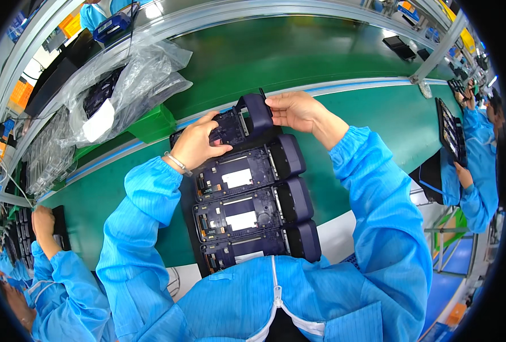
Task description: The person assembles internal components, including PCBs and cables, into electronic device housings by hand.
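Several dark purple plastic device housings lie in a column on a black tray [191, 219], each with a raised, hollow block at its right end. My left hand [195, 143] grips the farthest housing [230, 126], thumb and fingers spanning its left part. At that housing's raised end, my right hand [296, 111] is closed on a thin black part [262, 96] that sticks up beside it; the fingertips hide most of this part. Closer to me are a second housing [258, 165], a third housing [267, 199] and a fourth housing [273, 236], with white labels and small connectors inside.
The tray rests on a green worktop [344, 102] with a metal rail along its far side. Clear plastic bags [144, 74] and a green bin [153, 125] stand at the far left. Co-workers in blue sleeves work at left [70, 285] and right [478, 171].
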The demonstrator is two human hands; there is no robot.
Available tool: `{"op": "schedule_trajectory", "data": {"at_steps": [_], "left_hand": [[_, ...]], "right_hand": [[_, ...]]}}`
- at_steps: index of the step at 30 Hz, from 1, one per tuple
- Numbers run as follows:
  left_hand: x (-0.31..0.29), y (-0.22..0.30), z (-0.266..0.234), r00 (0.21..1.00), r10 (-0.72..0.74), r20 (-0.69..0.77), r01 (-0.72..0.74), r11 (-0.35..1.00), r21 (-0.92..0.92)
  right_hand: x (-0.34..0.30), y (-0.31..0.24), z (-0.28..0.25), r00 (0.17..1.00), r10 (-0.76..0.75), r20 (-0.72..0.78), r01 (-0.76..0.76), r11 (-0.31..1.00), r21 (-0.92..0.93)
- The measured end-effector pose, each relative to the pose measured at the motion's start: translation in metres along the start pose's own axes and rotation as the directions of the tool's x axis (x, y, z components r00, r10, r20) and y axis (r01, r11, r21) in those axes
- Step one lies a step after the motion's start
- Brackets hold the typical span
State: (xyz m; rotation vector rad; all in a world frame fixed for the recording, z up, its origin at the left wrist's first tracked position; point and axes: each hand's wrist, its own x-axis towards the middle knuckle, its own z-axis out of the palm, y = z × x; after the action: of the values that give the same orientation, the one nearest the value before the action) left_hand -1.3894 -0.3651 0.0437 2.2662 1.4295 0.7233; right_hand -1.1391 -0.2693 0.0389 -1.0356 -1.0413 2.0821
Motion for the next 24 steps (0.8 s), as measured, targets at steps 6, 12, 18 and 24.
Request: {"op": "schedule_trajectory", "data": {"at_steps": [6,12,18,24], "left_hand": [[-0.001,-0.003,-0.008,0.999,0.019,-0.049,-0.022,0.998,-0.066],[-0.005,0.002,-0.008,0.998,0.025,-0.064,-0.032,0.992,-0.118],[-0.007,0.000,-0.011,0.995,0.055,-0.088,-0.065,0.991,-0.117],[-0.008,0.013,-0.011,0.998,-0.048,-0.042,0.038,0.974,-0.223]], "right_hand": [[0.004,0.000,0.001,1.000,0.021,0.000,-0.021,1.000,0.000],[0.008,-0.003,0.006,0.977,0.199,0.078,-0.189,0.975,-0.114],[0.014,0.001,0.015,0.956,0.257,0.142,-0.237,0.961,-0.146],[0.008,-0.002,0.032,0.951,0.259,0.167,-0.229,0.956,-0.182]]}}
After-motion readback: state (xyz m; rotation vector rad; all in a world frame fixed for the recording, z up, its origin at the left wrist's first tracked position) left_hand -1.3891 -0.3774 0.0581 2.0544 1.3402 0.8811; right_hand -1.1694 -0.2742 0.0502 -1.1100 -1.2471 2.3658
